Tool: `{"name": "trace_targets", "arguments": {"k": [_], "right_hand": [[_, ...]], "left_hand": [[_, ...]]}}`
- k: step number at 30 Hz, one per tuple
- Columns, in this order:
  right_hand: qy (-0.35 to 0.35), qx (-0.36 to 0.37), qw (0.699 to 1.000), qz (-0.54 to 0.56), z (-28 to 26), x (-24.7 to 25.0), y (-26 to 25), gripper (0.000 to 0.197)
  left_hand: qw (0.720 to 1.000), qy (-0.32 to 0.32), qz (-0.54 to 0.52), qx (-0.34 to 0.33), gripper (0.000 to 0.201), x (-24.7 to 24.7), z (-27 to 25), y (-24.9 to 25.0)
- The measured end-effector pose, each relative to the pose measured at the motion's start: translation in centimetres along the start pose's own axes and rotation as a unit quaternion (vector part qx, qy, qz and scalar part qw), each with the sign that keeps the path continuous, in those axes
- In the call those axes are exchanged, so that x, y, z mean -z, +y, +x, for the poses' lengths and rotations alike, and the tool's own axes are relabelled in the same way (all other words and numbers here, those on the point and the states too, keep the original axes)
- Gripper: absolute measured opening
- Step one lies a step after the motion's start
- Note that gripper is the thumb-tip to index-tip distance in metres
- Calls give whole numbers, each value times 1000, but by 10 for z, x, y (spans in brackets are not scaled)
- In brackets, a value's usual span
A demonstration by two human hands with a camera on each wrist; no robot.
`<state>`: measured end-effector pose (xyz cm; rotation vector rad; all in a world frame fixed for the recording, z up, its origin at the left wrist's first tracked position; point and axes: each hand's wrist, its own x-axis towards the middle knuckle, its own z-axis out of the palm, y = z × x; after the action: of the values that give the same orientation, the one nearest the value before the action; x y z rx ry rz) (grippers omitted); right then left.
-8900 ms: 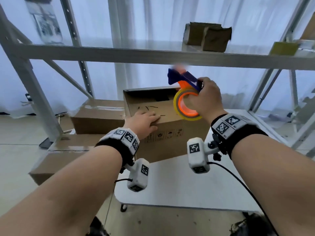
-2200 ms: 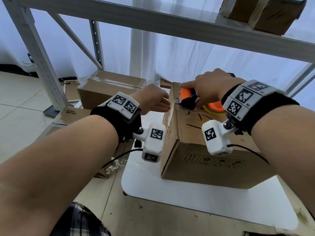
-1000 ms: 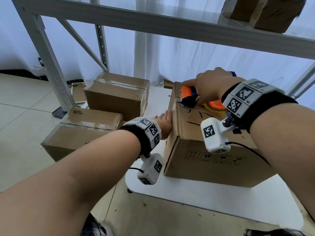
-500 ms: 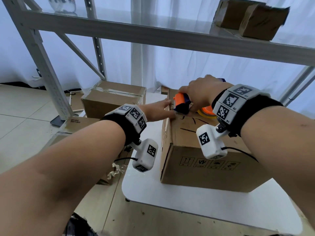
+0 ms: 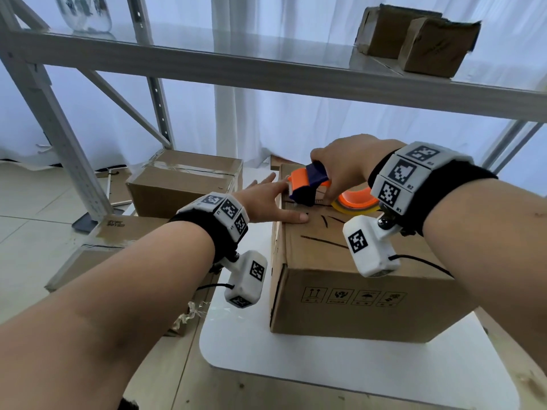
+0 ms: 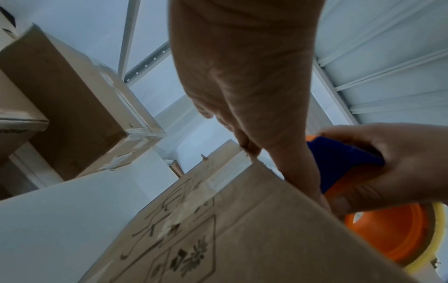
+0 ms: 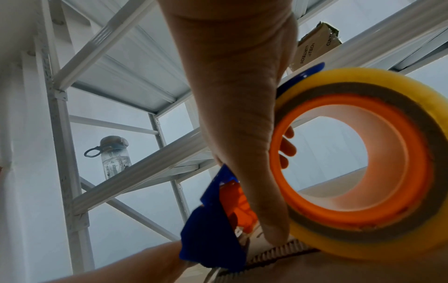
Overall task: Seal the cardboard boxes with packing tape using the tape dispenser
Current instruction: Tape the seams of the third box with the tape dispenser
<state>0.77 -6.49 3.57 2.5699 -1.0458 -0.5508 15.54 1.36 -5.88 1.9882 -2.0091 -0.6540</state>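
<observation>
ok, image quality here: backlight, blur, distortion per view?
Head: sharp; bright curtains behind, shelf beam bowed by the wide lens. Left wrist: dim, left hand backlit, box soft. Right wrist: tape roll blurred up close, bottle clearer.

Since a second ago, the left hand [image 5: 266, 204] has risen from the brown cardboard box's [image 5: 352, 279] side wall to lie flat on its top.

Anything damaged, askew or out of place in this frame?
Two small boxes on the upper shelf look ragged, with torn edges. A crumpled scrap of clear tape hangs beside the white table. Otherwise nothing stands out.
</observation>
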Motion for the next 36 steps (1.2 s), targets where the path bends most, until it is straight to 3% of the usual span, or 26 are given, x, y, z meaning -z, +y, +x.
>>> {"name": "trace_targets", "arguments": {"k": [4,10,16,19,23,30,36], "right_hand": [[7,12,1000,16,-2,-5,3,91],[32,15,999,-36,-11,-8,9,98],[17,-23,999,-39,-27,-27,32,90],[11,-23,999,-39,-21,-30,30,88],[11,-20,999,-22,-19,-30,32,86],[15,-18,1000,-5,-18,-32,35,87],[25,-19,1000,-2,-17,-29,29,83]], "left_hand": [[999,20,32,-3,84,-1,2,-4],[998,30,53,12,82,-3,-1,-1],[996,13,81,34,82,-1,-4,6],[988,-5,146,41,83,5,-3,13],[975,-66,201,64,107,7,-3,27],[991,-3,111,81,110,-16,9,48],[982,-67,148,101,113,-8,16,35]]}}
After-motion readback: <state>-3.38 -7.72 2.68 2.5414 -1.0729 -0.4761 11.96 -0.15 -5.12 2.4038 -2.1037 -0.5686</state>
